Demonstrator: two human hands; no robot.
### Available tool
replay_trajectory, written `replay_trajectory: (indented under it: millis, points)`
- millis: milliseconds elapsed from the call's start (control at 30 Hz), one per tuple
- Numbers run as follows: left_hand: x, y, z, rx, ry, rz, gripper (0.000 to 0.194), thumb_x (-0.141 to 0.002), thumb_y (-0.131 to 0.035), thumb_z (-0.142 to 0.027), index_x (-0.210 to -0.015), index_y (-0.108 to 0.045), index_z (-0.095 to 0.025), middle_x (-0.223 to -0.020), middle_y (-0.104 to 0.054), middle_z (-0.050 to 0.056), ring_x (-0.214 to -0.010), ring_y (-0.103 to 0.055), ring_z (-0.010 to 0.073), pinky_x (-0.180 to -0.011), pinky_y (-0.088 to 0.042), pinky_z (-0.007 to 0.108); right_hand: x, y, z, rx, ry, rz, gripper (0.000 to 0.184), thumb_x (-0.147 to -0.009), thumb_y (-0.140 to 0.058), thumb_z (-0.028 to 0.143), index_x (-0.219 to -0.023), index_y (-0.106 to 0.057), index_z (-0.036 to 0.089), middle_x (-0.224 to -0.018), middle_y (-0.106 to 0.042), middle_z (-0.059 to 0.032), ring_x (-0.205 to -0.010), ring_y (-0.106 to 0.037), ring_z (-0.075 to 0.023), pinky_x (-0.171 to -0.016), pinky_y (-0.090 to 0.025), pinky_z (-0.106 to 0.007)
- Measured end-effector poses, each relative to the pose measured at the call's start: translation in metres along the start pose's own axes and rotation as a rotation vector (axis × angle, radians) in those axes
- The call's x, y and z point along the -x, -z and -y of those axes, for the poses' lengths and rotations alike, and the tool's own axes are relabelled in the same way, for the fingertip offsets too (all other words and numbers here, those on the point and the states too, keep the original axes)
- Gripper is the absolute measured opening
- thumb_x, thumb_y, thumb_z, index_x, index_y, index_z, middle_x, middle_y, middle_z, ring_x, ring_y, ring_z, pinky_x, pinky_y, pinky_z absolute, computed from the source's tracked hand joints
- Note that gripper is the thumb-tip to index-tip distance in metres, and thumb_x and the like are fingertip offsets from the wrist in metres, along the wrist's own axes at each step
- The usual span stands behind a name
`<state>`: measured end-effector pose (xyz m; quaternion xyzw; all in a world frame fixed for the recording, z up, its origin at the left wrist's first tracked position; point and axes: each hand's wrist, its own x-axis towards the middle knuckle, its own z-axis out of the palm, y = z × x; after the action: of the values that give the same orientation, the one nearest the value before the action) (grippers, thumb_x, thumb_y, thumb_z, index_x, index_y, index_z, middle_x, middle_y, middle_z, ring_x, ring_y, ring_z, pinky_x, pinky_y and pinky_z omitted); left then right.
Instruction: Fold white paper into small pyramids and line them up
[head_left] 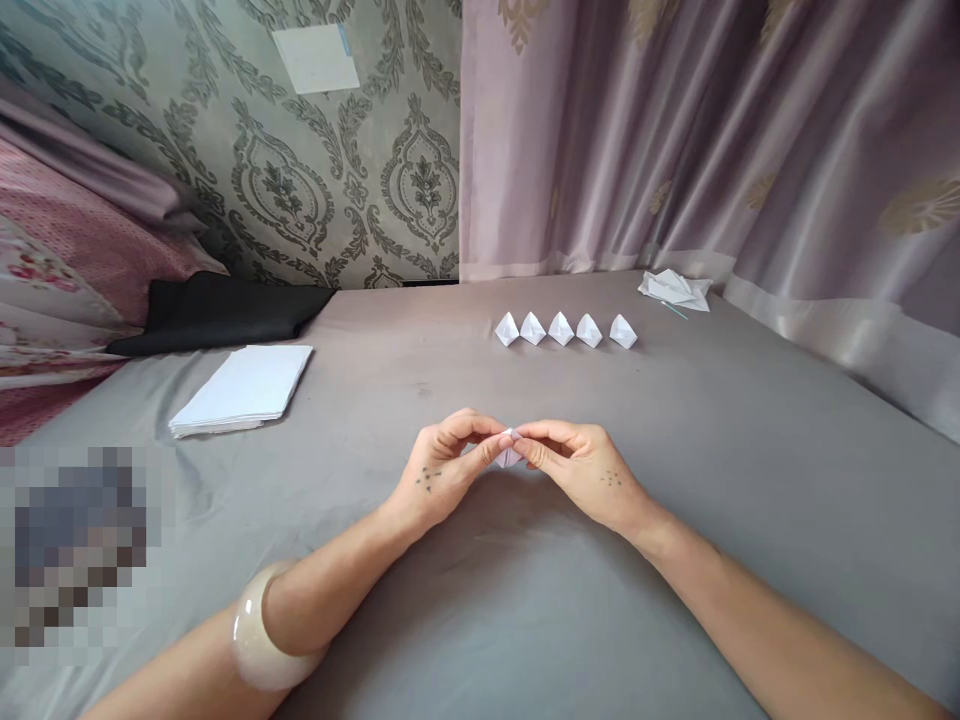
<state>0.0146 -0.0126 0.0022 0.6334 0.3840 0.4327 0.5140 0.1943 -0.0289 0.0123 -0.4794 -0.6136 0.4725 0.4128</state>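
Observation:
Between my two hands is a small piece of folded white paper (509, 458), partly hidden by the fingertips. My left hand (455, 462), with a pale bangle (259, 640) on its forearm, pinches the paper from the left. From the right, my right hand (581, 462) pinches it too, and both thumbs nearly meet at its top. Beyond the hands, several small folded white paper shapes (561, 329) stand in a row, the rightmost one (623, 331) a little apart from the others.
A stack of white paper (244, 388) lies on the left of the grey sheet (750, 480), near a folded black cloth (225, 310). At the back right is a pile of folded white paper (675, 289) by the curtain (585, 150). A blurred patch covers the lower left.

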Motion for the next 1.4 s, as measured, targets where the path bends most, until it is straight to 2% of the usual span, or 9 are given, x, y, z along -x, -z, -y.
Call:
replay_trajectory:
  millis: [267, 567, 733, 800, 900, 1000, 1100, 1300, 1400]
  points:
    - [-0.001, -0.002, 0.0, -0.012, 0.131, 0.037, 0.033, -0.085, -0.061, -0.047, -0.084, -0.06, -0.014, -0.075, -0.065, 0.004, -0.068, -0.059, 0.0132, -0.065, -0.046, 0.025, 0.0, -0.005, 0.005, 0.015, -0.09, -0.028, 0.028, -0.081, -0.064, 0.047, -0.076, -0.067, 0.02, -0.065, -0.065, 0.0002, -0.062, -0.058, -0.0135, -0.062, -0.047, -0.028]
    - [-0.002, -0.004, -0.002, 0.167, 0.198, 0.145, 0.03, -0.085, -0.062, -0.045, -0.084, -0.053, -0.017, -0.068, -0.06, -0.001, -0.059, -0.054, 0.0088, -0.058, -0.045, 0.022, 0.0, -0.005, 0.0, -0.152, -0.197, 0.025, 0.034, -0.082, -0.061, 0.052, -0.085, -0.065, 0.018, -0.077, -0.066, -0.0018, -0.068, -0.059, -0.0128, -0.066, -0.047, -0.028]
    - [0.001, -0.007, -0.002, 0.144, 0.293, 0.162, 0.033, -0.087, -0.056, -0.049, -0.087, -0.053, -0.017, -0.065, -0.061, 0.0, -0.056, -0.054, 0.0098, -0.058, -0.045, 0.023, -0.003, -0.007, -0.003, -0.179, -0.255, -0.039, 0.035, -0.077, -0.066, 0.052, -0.077, -0.062, 0.018, -0.069, -0.061, 0.0013, -0.056, -0.051, -0.0091, -0.058, -0.042, -0.026]
    - [0.003, -0.007, -0.002, 0.071, 0.244, 0.161, 0.032, -0.091, -0.05, -0.048, -0.101, -0.053, -0.018, -0.069, -0.062, 0.001, -0.062, -0.057, 0.012, -0.063, -0.047, 0.025, -0.006, -0.005, -0.004, -0.196, -0.293, -0.059, 0.036, -0.075, -0.067, 0.052, -0.073, -0.06, 0.017, -0.062, -0.056, 0.0031, -0.052, -0.044, -0.0077, -0.053, -0.037, -0.025]
    - [0.006, -0.003, -0.003, -0.159, 0.024, 0.145, 0.031, -0.092, -0.05, -0.036, -0.121, -0.052, -0.024, -0.096, -0.065, 0.006, -0.084, -0.06, 0.0163, -0.076, -0.048, 0.028, -0.008, 0.0, -0.005, -0.273, -0.377, -0.074, 0.038, -0.072, -0.07, 0.052, -0.068, -0.058, 0.017, -0.054, -0.047, 0.0056, -0.048, -0.037, -0.0063, -0.048, -0.031, -0.024]
    - [0.006, -0.001, -0.001, -0.414, -0.224, 0.145, 0.032, -0.086, -0.058, -0.024, -0.117, -0.06, -0.026, -0.119, -0.058, 0.009, -0.106, -0.055, 0.0218, -0.089, -0.045, 0.033, -0.008, 0.003, -0.005, -0.334, -0.452, -0.071, 0.036, -0.071, -0.072, 0.049, -0.068, -0.058, 0.017, -0.053, -0.046, 0.0061, -0.045, -0.035, -0.0051, -0.045, -0.029, -0.023]
    - [0.005, -0.001, 0.001, -0.54, -0.371, 0.072, 0.024, -0.083, -0.063, -0.021, -0.106, -0.068, -0.026, -0.121, -0.059, 0.009, -0.107, -0.054, 0.023, -0.093, -0.043, 0.037, -0.009, 0.003, -0.006, -0.345, -0.505, -0.055, 0.034, -0.072, -0.072, 0.047, -0.066, -0.057, 0.017, -0.052, -0.047, 0.0054, -0.044, -0.036, -0.0048, -0.042, -0.028, -0.021]
    - [0.002, -0.003, 0.004, -0.468, -0.361, 0.058, 0.015, -0.087, -0.059, -0.02, -0.096, -0.07, -0.024, -0.094, -0.07, 0.006, -0.087, -0.063, 0.0181, -0.079, -0.05, 0.03, -0.009, 0.003, -0.008, -0.189, -0.461, 0.058, 0.034, -0.08, -0.063, 0.05, -0.07, -0.061, 0.018, -0.061, -0.056, 0.0006, -0.048, -0.047, -0.0074, -0.044, -0.035, -0.023]
    - [0.001, -0.003, 0.007, -0.504, -0.257, -0.055, 0.01, -0.086, -0.06, -0.023, -0.092, -0.068, -0.021, -0.092, -0.069, 0.005, -0.077, -0.065, 0.0156, -0.07, -0.051, 0.026, -0.007, 0.001, -0.009, 0.138, -0.217, -0.1, 0.027, -0.086, -0.057, 0.045, -0.088, -0.067, 0.02, -0.077, -0.065, -0.0034, -0.055, -0.054, -0.0108, -0.052, -0.042, -0.026]
